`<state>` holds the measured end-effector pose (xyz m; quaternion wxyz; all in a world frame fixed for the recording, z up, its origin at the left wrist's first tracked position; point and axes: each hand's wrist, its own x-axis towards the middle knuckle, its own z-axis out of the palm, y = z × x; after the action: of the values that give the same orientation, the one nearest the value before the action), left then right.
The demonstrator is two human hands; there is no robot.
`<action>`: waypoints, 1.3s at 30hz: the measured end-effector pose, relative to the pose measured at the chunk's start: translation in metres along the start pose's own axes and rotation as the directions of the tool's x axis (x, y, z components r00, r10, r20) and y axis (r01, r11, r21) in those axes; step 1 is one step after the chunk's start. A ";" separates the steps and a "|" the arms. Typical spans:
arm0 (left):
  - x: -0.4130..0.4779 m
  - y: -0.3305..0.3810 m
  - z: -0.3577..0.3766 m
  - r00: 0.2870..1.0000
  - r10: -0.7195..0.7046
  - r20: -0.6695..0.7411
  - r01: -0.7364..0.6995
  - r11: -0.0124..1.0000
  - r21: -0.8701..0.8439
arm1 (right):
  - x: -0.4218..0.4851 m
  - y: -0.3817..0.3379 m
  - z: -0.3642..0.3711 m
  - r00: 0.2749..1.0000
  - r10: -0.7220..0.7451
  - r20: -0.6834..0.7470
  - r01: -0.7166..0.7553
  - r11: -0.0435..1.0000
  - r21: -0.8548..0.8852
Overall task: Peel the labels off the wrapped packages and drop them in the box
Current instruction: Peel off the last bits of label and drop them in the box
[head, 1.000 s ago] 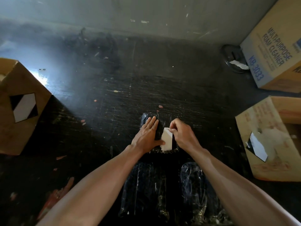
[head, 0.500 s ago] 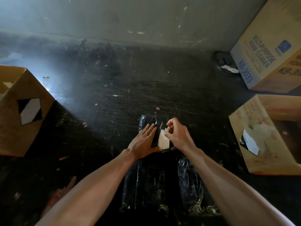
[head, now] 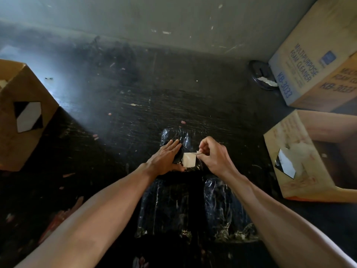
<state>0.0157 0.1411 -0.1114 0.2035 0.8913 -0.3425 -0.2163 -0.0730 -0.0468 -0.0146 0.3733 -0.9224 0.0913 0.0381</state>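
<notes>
We peel a pale square paper label (head: 189, 160) off a black plastic-wrapped package (head: 174, 135).
Left hand (head: 166, 159) presses it flat, fingers straight, on the dark scratched surface (head: 119, 132); right hand (head: 214, 157) pinches the label's top corner.

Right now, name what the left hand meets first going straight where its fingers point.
The left hand runs off the wrapped package onto bare floor; likely nothing more until the wall.

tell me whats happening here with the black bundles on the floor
A person's left hand presses flat on a black plastic-wrapped package on the dark floor, while the right hand pinches a corner of the pale rectangular paper label on it. The label is not yet off. Two more wrapped packages lie nearer the person, and an open brown cardboard box stands at the right.
</notes>
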 end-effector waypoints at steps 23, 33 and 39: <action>-0.001 0.001 -0.005 1.000 0.004 0.010 -0.004 0.999 -0.041 | -0.001 -0.009 -0.118 0.966 -0.044 -0.255 0.056 0.997 0.043; -0.007 0.032 -0.013 0.987 -0.158 0.019 0.158 0.987 -0.005 | -0.039 0.025 -0.151 0.926 0.096 -0.366 -0.111 0.994 -0.021; 0.001 0.081 -0.039 0.969 -0.219 -0.111 0.206 0.971 -0.121 | -0.057 0.065 -0.195 0.891 0.122 -0.436 -0.135 0.991 0.000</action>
<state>-0.0056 0.0932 -0.0385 0.2481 0.9222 -0.2195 -0.1997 -0.1414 -0.2198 0.0892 0.3259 -0.9051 0.2326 -0.1429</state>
